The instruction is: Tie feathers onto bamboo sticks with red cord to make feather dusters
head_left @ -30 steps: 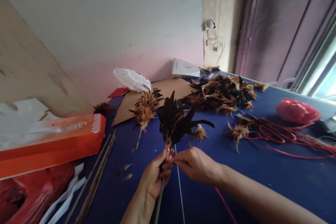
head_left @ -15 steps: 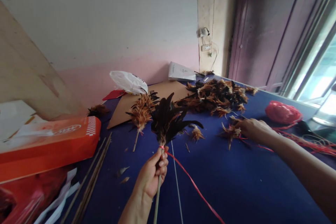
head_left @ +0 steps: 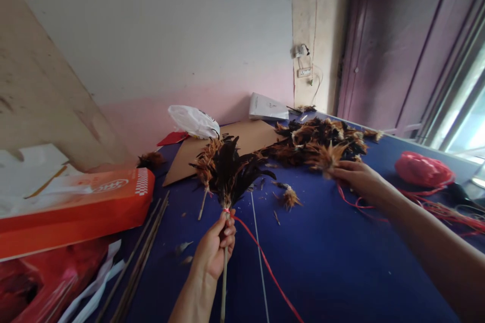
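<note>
My left hand [head_left: 220, 245] is wrapped round the thin stick of a feather duster [head_left: 233, 169], held upright with dark feathers at its top. Red string [head_left: 265, 262] binds the feathers' base and trails down to the right across the table. My right hand [head_left: 354, 176] pinches a small bunch of brown feathers [head_left: 328, 157], slightly blurred, in front of the big feather pile [head_left: 322, 133]. Another duster [head_left: 206, 159], with brown feathers, lies partly hidden behind the held one. A small brown feather tuft [head_left: 290, 198] rests on the table between my hands.
On the blue table [head_left: 322, 262] lie thin sticks [head_left: 144, 257] at left, beside an orange box [head_left: 76, 207] and red plastic bag [head_left: 56, 277]. Cardboard [head_left: 182, 164], a white bag [head_left: 193, 121] and a white box [head_left: 267, 107] are at the back. A pink string ball [head_left: 423, 168] sits right.
My right hand has lifted the brown feather bunch off the table and moved it up toward the pile. My left hand keeps its hold on the duster. The view has shifted slightly.
</note>
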Motion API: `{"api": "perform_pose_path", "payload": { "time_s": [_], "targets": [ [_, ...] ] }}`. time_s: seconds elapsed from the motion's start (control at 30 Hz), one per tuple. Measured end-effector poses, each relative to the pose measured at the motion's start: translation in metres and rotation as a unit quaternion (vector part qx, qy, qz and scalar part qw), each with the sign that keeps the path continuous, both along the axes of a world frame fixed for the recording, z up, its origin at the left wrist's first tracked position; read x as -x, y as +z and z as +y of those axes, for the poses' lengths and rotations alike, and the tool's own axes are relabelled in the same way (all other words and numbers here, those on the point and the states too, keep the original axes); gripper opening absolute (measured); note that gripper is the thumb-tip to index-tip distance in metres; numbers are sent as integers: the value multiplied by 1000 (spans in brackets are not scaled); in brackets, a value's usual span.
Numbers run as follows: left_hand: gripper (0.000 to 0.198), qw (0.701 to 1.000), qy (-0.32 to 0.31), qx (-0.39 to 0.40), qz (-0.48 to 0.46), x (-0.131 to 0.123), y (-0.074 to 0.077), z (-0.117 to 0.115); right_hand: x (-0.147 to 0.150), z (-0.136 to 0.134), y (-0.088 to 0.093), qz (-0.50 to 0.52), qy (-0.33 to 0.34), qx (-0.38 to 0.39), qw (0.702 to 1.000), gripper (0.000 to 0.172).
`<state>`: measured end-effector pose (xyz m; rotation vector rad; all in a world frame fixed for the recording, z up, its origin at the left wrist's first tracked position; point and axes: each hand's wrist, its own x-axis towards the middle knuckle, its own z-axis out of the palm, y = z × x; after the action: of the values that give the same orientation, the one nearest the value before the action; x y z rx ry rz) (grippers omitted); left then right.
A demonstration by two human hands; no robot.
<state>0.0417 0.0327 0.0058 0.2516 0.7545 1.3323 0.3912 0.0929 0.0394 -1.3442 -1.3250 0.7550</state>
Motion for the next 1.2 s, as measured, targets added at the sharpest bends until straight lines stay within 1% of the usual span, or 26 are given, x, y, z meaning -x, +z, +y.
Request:
{"api": "perform_pose_path", "payload": {
  "time_s": [0.03,0.07,0.1,0.17,0.2,0.23,0.3,0.4,0.43,0.5,0.57,0.67,0.73,0.9,1.0,1.07,1.2],
  "targets": [
    [16,1000,0,-3,5,-1,0,-1,17,-5,7,83,50,25,995,16],
    [15,1000,0,-7,10,-2,0,-2,37,-10,14,170,114,52,977,18],
    [14,1000,1,-11,17,-2,0,-3,59,-16,19,227,155,69,959,19],
    [11,999,5,-17,37,-4,1,-4,103,-28,24,297,209,102,926,23],
    [10,999,9,-18,49,-5,1,-5,124,-32,24,316,231,114,913,25],
    [9,998,13,-16,63,-6,1,-5,143,-36,23,326,241,116,907,26],
    [8,996,23,-16,88,-7,1,-6,175,-41,16,320,248,111,907,25],
    [11,991,39,-28,127,-9,-1,-6,204,-43,3,302,231,111,918,21],
    [14,989,43,-36,140,-9,-1,-6,210,-44,0,305,233,118,916,21],
    [22,984,46,-55,165,-10,0,-7,219,-45,-5,322,258,133,901,21],
    [28,980,49,-65,184,-12,1,-8,225,-45,-10,331,274,130,893,22],
    [33,975,58,-68,205,-14,5,-10,230,-43,-17,301,252,104,914,21],
    [33,972,65,-72,216,-15,5,-11,231,-41,-21,279,238,102,925,20],
    [31,966,67,-74,239,-17,2,-12,233,-40,-28,248,220,105,938,17],
    [31,960,67,-82,261,-19,1,-12,233,-40,-31,228,211,96,946,19],
    [31,960,69,-83,257,-19,2,-12,233,-40,-32,235,226,99,940,22],
    [32,970,61,-78,221,-17,2,-11,229,-40,-29,281,285,120,908,24]
  ]
}}
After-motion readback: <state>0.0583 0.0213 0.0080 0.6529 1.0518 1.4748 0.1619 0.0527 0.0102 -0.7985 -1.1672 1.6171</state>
